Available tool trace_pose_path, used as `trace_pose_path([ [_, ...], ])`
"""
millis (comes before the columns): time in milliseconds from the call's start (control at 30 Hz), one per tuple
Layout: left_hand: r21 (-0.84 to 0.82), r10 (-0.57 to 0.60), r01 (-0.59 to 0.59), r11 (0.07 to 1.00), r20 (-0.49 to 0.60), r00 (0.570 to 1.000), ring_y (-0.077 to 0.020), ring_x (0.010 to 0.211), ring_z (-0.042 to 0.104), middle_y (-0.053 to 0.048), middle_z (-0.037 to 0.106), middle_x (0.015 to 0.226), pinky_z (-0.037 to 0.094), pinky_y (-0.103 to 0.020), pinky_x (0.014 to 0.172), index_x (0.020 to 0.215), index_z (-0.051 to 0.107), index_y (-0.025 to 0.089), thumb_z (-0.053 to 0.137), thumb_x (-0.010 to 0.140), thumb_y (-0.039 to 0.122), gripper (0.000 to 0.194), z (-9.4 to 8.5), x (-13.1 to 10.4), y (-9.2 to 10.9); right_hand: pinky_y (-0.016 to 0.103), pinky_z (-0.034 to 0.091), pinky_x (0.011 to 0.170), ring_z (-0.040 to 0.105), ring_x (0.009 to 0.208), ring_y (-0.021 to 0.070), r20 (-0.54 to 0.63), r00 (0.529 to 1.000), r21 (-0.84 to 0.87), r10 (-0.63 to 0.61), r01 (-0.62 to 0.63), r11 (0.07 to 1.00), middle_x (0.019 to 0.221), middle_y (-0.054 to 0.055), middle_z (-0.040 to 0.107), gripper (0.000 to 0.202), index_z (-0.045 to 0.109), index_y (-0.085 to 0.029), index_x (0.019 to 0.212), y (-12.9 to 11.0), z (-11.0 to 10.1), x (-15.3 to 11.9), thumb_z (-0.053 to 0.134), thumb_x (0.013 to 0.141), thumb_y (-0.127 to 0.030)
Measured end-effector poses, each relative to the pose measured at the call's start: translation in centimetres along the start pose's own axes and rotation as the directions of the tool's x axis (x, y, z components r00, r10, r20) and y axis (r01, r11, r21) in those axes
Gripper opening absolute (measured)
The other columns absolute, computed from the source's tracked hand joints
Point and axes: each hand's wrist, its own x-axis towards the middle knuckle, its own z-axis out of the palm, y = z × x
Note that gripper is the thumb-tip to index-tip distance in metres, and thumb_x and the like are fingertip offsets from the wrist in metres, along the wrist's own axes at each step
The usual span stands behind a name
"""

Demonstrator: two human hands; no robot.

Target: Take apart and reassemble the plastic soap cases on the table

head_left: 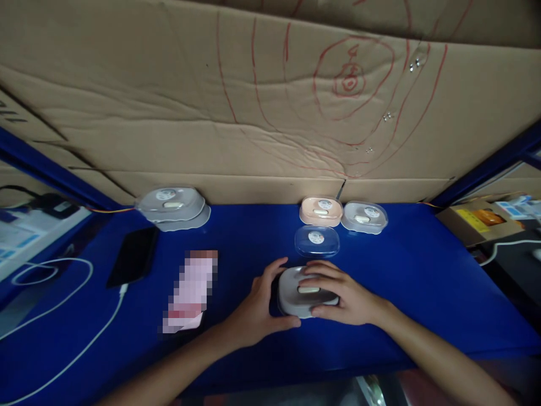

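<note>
A grey oval dish (291, 290) with a pale oblong piece in its middle rests on the blue table in front of me. My right hand (344, 296) holds it from the right, fingers over the top and thumb at the near edge. My left hand (264, 307) is at its left side, thumb and fingers spread apart around the edge. Just beyond the dish lies a clear lid (316, 241) with a round sticker. Behind that are a peach dish (321, 211) and another grey dish (364, 217), both under clear lids.
Stacked grey dishes (173, 208) stand at the back left. A black phone (133, 256) with a white cable and a blurred pink item (192, 290) lie left. A cardboard box (482, 220) is at right; a cardboard wall (169, 113) rises behind.
</note>
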Motion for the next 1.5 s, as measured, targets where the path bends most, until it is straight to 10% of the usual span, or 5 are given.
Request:
trace_pose_path([
  [367, 0.376, 0.104, -0.103, 0.921, 0.019, 0.994, -0.0406, 0.143, 0.051, -0.016, 0.049, 0.161, 0.044, -0.062, 0.115, 0.167, 0.017, 0.034, 0.085, 0.079, 0.013, 0.113, 0.3, -1.1, 0.7, 0.048, 0.056, 0.108, 0.066, 0.129, 0.029, -0.091, 0.993, -0.147, -0.079, 0.065, 0.987, 0.135, 0.015, 0.071, 0.035, 0.075, -0.021, 0.127, 1.3, -1.5, -0.8, 0.072, 0.1, -0.042],
  [567, 0.57, 0.273, -0.213, 0.794, -0.022, 0.962, -0.0444, 0.139, 0.05, -0.016, 0.042, 0.161, 0.046, -0.064, 0.108, 0.153, 0.048, 0.037, 0.086, 0.084, 0.018, 0.081, 0.4, -1.9, 1.3, 0.053, 0.052, 0.11, 0.064, 0.131, 0.0299, -0.106, 0.993, -0.319, -0.044, 0.008, 0.948, 0.135, 0.013, 0.071, 0.036, 0.071, -0.024, 0.132, 2.2, -2.2, -1.3, 0.07, 0.101, -0.042],
  [900, 0.462, 0.3, -0.481, 0.745, 0.412, 0.86, -0.0394, 0.146, 0.048, -0.011, 0.052, 0.159, 0.035, -0.066, 0.119, 0.104, 0.072, 0.027, 0.079, 0.087, 0.018, 0.02, 0.2, -2.3, 3.3, 0.058, 0.041, 0.118, 0.059, 0.138, 0.032, -0.063, 0.997, -0.404, 0.052, -0.073, 0.912, 0.143, 0.014, 0.066, 0.041, 0.069, -0.023, 0.133, 1.6, -1.4, -1.1, 0.068, 0.101, -0.048],
  [1133, 0.361, 0.319, -0.476, 0.802, 0.414, 0.852, -0.0442, 0.152, 0.04, -0.019, 0.041, 0.168, 0.035, -0.065, 0.122, 0.139, 0.061, 0.028, 0.091, 0.076, 0.027, 0.07, 0.2, -2.1, 3.0, 0.063, 0.036, 0.121, 0.046, 0.148, 0.0363, -0.026, 1.0, -0.469, 0.008, -0.02, 0.883, 0.158, 0.017, 0.054, 0.05, 0.06, -0.023, 0.145, 0.6, -1.1, -1.2, 0.064, 0.103, -0.051],
  [1500, 0.288, 0.146, -0.248, 0.925, 0.333, 0.932, -0.04, 0.14, 0.049, -0.012, 0.05, 0.155, 0.046, -0.059, 0.115, 0.146, 0.053, 0.034, 0.089, 0.069, 0.02, 0.087, -0.3, -2.0, 2.8, 0.052, 0.045, 0.116, 0.065, 0.127, 0.0276, 0.009, 0.993, -0.401, -0.119, 0.112, 0.909, 0.129, 0.011, 0.076, 0.04, 0.066, -0.021, 0.138, -0.2, -0.7, -1.1, 0.061, 0.106, -0.045],
])
